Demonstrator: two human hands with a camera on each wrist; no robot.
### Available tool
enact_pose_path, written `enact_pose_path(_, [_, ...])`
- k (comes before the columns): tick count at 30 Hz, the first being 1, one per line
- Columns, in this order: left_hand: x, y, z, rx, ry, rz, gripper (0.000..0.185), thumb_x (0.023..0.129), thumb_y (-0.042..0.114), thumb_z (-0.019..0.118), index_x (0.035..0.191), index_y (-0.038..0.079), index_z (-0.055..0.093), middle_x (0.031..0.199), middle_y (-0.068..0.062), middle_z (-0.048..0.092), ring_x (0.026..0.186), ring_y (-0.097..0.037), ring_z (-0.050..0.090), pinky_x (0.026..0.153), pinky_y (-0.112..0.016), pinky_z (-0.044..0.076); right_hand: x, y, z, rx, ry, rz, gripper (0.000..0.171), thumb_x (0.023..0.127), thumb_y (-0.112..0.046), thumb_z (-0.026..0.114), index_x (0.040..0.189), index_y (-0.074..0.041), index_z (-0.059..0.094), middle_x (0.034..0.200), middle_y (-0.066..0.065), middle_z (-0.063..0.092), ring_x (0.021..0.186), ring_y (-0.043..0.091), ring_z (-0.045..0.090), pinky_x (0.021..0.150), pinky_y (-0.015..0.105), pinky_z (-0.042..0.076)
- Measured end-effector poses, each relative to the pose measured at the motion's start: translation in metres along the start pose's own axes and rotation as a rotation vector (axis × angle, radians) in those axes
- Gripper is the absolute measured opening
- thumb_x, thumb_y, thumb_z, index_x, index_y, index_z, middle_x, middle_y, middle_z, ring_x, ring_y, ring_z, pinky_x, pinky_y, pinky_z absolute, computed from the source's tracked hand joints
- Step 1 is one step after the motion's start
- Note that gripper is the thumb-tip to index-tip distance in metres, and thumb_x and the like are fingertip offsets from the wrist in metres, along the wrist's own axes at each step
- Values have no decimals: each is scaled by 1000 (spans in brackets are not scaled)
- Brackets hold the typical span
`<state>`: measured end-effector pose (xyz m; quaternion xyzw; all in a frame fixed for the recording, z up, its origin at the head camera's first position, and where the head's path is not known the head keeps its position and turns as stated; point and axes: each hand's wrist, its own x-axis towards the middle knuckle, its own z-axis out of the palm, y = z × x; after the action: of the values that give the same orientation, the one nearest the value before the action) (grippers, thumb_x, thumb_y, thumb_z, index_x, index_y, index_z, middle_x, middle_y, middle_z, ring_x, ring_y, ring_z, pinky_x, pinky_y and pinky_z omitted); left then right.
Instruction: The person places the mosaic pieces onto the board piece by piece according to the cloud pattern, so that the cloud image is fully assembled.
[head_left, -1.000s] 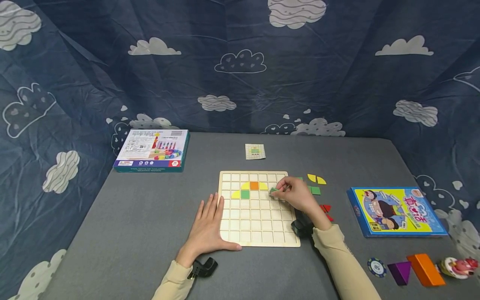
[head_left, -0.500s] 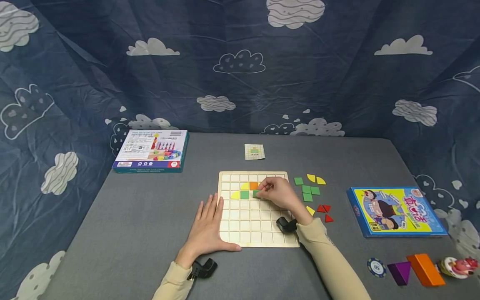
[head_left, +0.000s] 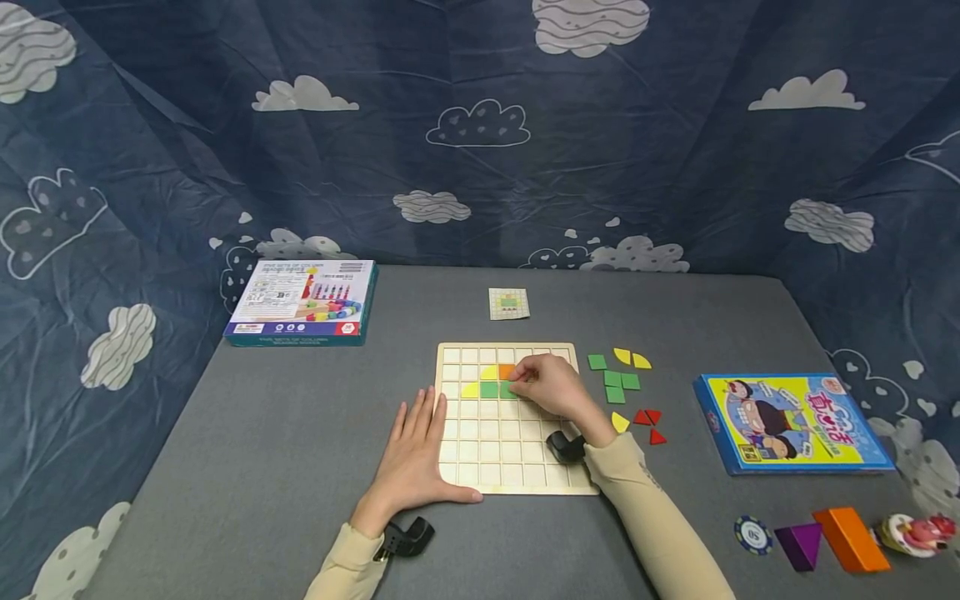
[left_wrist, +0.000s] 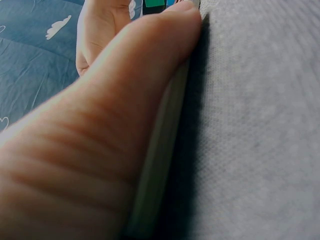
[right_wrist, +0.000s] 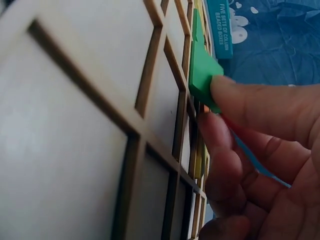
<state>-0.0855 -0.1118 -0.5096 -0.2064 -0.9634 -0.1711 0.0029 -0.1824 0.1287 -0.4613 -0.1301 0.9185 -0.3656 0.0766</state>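
Observation:
A wooden grid board [head_left: 519, 490] lies on the grey table. My right hand [head_left: 551, 385] pinches a green square tile [right_wrist: 204, 74] between thumb and fingers, at a cell right of another green tile [head_left: 489, 390]. The held tile sits tilted at that cell in the right wrist view. An orange tile [head_left: 506, 372] and yellow quarter-round tiles [head_left: 470, 390] lie in cells close by; the cells behind my right hand are hidden. My left hand [head_left: 417, 458] rests with straight, spread fingers at the board's left edge, its thumb along the near edge.
Right of the board lie loose green squares [head_left: 613, 379], yellow quarter-rounds [head_left: 622, 356] and red triangles [head_left: 657, 437]. A small pattern card [head_left: 509, 304] lies behind the board. Boxes stand left [head_left: 300, 304] and right [head_left: 795, 423]. A chip [head_left: 753, 535], blocks [head_left: 851, 540] and a figurine [head_left: 917, 535] sit front right.
My right hand has carried the green tile leftward over the board to the cell beside the other green tile, and lowered it there. My left hand stays put.

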Motion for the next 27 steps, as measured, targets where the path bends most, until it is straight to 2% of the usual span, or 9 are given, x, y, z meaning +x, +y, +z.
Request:
enact_pose_path(4, [0,0,0,-2,-3,-3,140,54,86,61,151,1,9,156,-19,3,143,-30,0,112,-46,0,0,-1,0,-30,2,2,5,83,-15,74,79,-12,71,71,-5,62,64,12,54,64,32,44])
enact_pose_path(16, [0,1,0,0,-11,-10,140,54,87,60,151,1,8,156,-19,3,143,-29,-2,112,-45,-1,-3,-3,1,-83,5,5,8,79,-15,77,78,-13,69,66,-6,57,59,12,50,59,30,40])
enact_pose_path(24, [0,0,0,8,-14,-11,141,53,88,60,151,1,8,156,-18,2,143,-28,-3,113,-44,-2,-7,13,-7,22,10,-46,7,82,-15,75,82,-11,70,69,-3,58,61,14,50,58,30,41])
enact_pose_path(27, [0,-1,0,5,-12,-9,141,53,87,60,151,1,8,156,-19,2,143,-29,-2,113,-45,-1,-9,18,-16,37,41,-49,7,83,-16,75,83,-11,70,70,-3,59,61,15,49,57,31,40])
